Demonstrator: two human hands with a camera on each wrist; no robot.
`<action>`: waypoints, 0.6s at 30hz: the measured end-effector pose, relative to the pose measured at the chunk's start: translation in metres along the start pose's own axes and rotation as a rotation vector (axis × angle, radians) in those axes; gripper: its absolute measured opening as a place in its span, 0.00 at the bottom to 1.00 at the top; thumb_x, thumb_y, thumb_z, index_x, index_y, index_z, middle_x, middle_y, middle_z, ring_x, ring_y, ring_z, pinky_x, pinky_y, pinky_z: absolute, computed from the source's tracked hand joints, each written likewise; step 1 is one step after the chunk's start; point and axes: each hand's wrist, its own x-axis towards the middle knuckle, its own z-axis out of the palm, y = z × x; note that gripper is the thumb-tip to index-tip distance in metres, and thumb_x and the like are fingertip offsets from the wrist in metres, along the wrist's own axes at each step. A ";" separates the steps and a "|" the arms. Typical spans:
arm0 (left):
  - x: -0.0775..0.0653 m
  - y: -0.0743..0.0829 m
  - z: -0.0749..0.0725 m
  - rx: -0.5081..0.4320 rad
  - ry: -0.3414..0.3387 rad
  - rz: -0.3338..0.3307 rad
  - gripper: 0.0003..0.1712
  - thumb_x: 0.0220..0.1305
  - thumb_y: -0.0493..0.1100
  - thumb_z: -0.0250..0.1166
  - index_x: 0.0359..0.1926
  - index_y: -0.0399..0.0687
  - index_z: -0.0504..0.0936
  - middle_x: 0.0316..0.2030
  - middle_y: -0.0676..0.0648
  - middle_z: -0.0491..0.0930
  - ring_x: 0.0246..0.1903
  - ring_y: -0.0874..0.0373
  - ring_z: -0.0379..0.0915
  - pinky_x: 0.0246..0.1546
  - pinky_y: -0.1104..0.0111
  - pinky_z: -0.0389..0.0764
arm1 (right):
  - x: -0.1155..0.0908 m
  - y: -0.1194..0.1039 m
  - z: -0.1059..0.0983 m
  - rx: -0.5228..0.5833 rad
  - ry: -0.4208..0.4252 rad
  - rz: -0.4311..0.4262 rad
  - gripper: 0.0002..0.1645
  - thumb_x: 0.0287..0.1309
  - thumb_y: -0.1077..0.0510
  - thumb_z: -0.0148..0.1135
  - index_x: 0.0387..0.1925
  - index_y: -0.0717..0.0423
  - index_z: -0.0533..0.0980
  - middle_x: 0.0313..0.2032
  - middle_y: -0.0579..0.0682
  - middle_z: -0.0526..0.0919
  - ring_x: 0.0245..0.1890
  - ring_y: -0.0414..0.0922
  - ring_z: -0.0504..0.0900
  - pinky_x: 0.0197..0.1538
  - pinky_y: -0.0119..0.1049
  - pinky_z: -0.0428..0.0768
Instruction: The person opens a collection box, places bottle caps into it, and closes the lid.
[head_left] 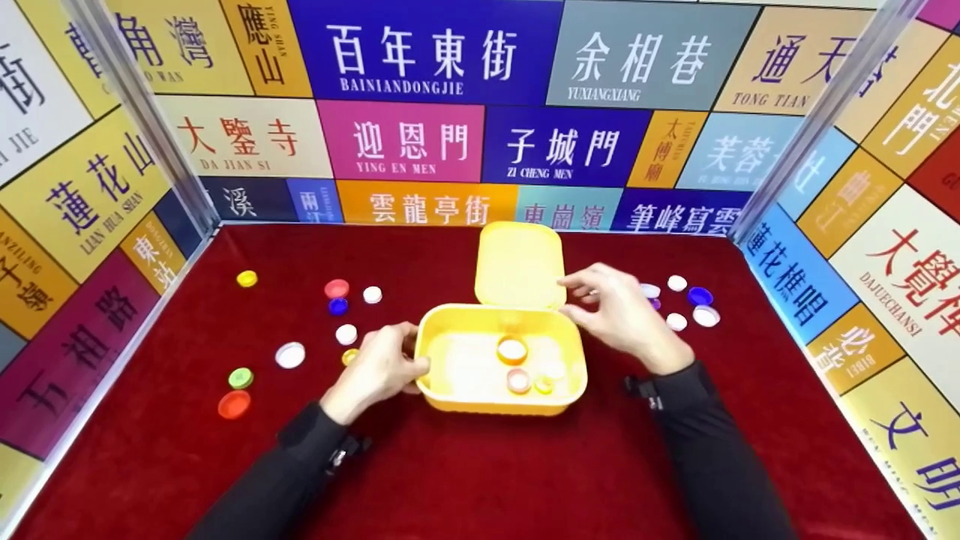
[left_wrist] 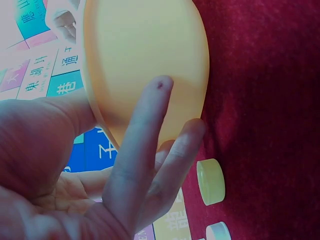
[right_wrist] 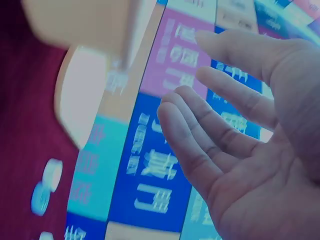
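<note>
A yellow plastic box stands before me, its top uncovered. My left hand holds its left end, the thumb over the rim and the fingers against the outer wall; the left wrist view shows those fingers on the wall. Inside the box are an orange-rimmed bottle cap, a pinkish cap and a small yellow cap, among others. Directly behind the box is its yellow lid. Beside the lid's right edge hovers my right hand, fingers apart and slightly bent, the palm holding nothing in the right wrist view.
Loose bottle caps lie on the dark red cloth. On the left are a red cap, a green cap and several others; on the right, a blue cap and several white ones. Printed panels wall in the back and sides.
</note>
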 end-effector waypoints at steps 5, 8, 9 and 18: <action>-0.001 0.001 -0.001 0.010 0.001 0.014 0.25 0.69 0.31 0.74 0.66 0.30 0.87 0.44 0.34 0.91 0.35 0.46 0.97 0.29 0.59 0.97 | -0.005 0.032 -0.014 -0.037 0.035 0.094 0.24 0.67 0.62 0.85 0.63 0.60 0.91 0.54 0.63 0.91 0.53 0.62 0.95 0.62 0.61 0.95; -0.001 0.002 -0.002 0.014 0.000 0.022 0.25 0.69 0.31 0.74 0.65 0.30 0.87 0.44 0.35 0.91 0.34 0.47 0.97 0.28 0.59 0.97 | -0.010 0.052 -0.022 -0.060 0.055 0.147 0.24 0.68 0.62 0.82 0.64 0.60 0.90 0.56 0.65 0.90 0.56 0.65 0.94 0.64 0.64 0.94; -0.001 0.002 -0.001 0.016 -0.002 0.024 0.25 0.69 0.32 0.74 0.66 0.30 0.87 0.44 0.34 0.91 0.34 0.47 0.97 0.29 0.60 0.97 | -0.012 0.059 -0.025 -0.071 0.066 0.163 0.24 0.68 0.63 0.82 0.64 0.61 0.90 0.56 0.67 0.90 0.56 0.66 0.94 0.64 0.65 0.93; -0.001 0.001 0.000 0.018 0.007 0.016 0.24 0.70 0.32 0.75 0.65 0.31 0.88 0.44 0.35 0.91 0.34 0.49 0.96 0.28 0.60 0.97 | -0.037 0.111 -0.050 -0.164 0.128 0.258 0.27 0.68 0.61 0.82 0.66 0.64 0.89 0.59 0.73 0.87 0.58 0.69 0.85 0.65 0.67 0.82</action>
